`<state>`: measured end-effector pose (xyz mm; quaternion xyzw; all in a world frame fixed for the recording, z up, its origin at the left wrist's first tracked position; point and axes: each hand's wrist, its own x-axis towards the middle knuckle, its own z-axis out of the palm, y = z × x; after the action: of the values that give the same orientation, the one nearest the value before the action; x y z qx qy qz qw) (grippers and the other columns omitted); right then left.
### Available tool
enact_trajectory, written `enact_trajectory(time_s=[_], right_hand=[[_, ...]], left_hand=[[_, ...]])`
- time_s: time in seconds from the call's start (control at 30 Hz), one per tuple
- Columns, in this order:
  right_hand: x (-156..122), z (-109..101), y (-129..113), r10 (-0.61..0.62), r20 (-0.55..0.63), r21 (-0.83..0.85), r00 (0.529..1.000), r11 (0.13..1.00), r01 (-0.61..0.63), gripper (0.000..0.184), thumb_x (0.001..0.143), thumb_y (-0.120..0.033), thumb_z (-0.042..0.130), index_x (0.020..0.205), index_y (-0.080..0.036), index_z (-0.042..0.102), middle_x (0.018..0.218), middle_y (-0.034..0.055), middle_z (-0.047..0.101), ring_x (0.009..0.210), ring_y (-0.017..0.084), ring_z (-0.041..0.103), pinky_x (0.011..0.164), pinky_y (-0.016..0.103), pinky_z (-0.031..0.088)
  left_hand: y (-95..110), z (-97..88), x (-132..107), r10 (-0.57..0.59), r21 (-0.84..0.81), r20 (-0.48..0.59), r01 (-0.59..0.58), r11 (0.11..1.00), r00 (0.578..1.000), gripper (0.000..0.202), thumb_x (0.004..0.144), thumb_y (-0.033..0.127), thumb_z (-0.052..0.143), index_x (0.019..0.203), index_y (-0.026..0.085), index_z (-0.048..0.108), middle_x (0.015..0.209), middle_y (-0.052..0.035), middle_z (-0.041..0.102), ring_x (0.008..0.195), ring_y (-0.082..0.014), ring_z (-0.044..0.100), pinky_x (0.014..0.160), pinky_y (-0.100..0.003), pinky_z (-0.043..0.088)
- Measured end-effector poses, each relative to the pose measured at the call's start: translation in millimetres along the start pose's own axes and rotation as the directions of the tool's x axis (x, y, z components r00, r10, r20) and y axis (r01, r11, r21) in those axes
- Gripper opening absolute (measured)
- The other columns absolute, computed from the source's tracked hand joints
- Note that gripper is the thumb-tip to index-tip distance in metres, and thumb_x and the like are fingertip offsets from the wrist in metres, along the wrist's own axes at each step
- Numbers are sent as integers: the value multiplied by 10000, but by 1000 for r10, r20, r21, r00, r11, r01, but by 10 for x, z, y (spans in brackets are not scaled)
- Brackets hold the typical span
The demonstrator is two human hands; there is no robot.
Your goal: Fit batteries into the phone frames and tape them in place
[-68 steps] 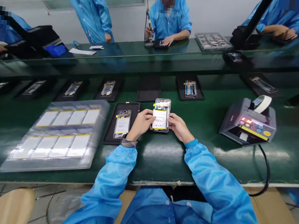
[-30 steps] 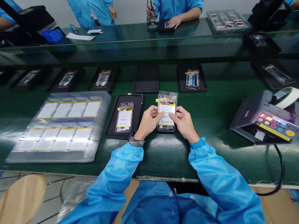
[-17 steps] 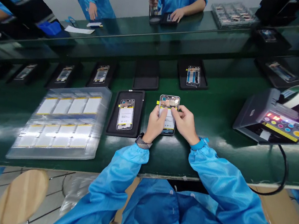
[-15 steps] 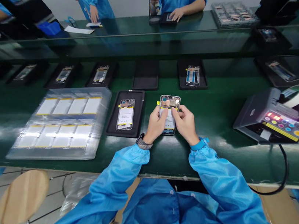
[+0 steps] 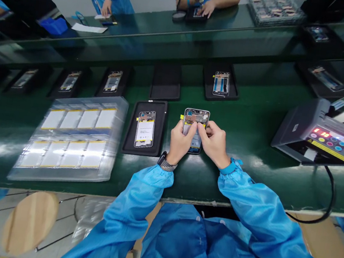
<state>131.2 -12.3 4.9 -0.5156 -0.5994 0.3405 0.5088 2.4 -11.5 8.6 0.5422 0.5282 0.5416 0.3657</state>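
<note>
An opened smartphone (image 5: 196,116), its circuit board and battery exposed, is between my two hands above the green bench. My left hand (image 5: 180,142) grips its left edge, with the thumb laid over the battery near the yellow strip. My right hand (image 5: 215,144) holds the right edge, and its thumb tip comes close to the left one at the middle of the phone. My hands hide part of the battery. Left of them, a second opened smartphone (image 5: 145,129) with a white battery lies in a black tray (image 5: 127,142).
Stacked clear plastic trays of white batteries (image 5: 116,138) stand at the left. A tape dispenser (image 5: 321,133) with lit display sits at the right. Black trays (image 5: 166,81) line the bench's far side, several holding opened phones. Across the bench, a co-worker's hands (image 5: 208,8) handle a device.
My thumbs have moved inward, closer together over the phone's battery. Across the bench, the co-worker's raised hand now sits above the device. The whole view has shifted slightly.
</note>
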Motion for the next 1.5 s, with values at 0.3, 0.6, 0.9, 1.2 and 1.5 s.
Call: enact_trajectory(time_s=[0.3,0.6,0.9,1.2,1.5], right_hand=[[-7,-10,-24,-16,-5,-31,1000,999,16,368,976,-518,569,790,-200,555,610,-13,585,511,109,460,517,247,310],[-68,-39,-218,-141,-83,-59,987,989,136,369,951,-467,607,712,-198,525,524,-55,467,483,85,380,500,232,302],[-114,-62,-356,-274,-164,-122,948,959,256,333,927,-368,648,669,-201,520,546,-47,496,501,86,416,511,218,350],[-91,-35,-229,-131,-117,-41,984,991,127,360,931,-392,652,666,-194,510,536,-57,436,504,81,355,500,234,277],[-73,-12,-169,-33,-27,-30,999,999,32,394,962,-454,584,684,-213,443,522,-61,417,486,88,338,506,259,243]], left_hand=[[-19,-28,-6,51,41,-1,-51,998,999,301,930,449,672,959,150,680,801,-24,669,686,-135,576,661,-232,449],[116,-84,-71,147,118,-91,-136,984,985,272,875,418,718,843,152,672,668,9,617,574,-114,523,571,-229,407],[210,-103,-126,218,138,-106,-203,969,970,240,857,385,718,860,145,702,661,7,649,564,-110,552,579,-222,438],[153,-41,-109,59,51,-93,-54,997,994,270,873,418,712,859,148,701,705,-5,652,609,-119,546,593,-227,428],[99,-17,-9,-99,-75,-13,98,992,995,381,879,519,710,840,140,699,804,-45,700,721,-148,601,668,-242,463]])
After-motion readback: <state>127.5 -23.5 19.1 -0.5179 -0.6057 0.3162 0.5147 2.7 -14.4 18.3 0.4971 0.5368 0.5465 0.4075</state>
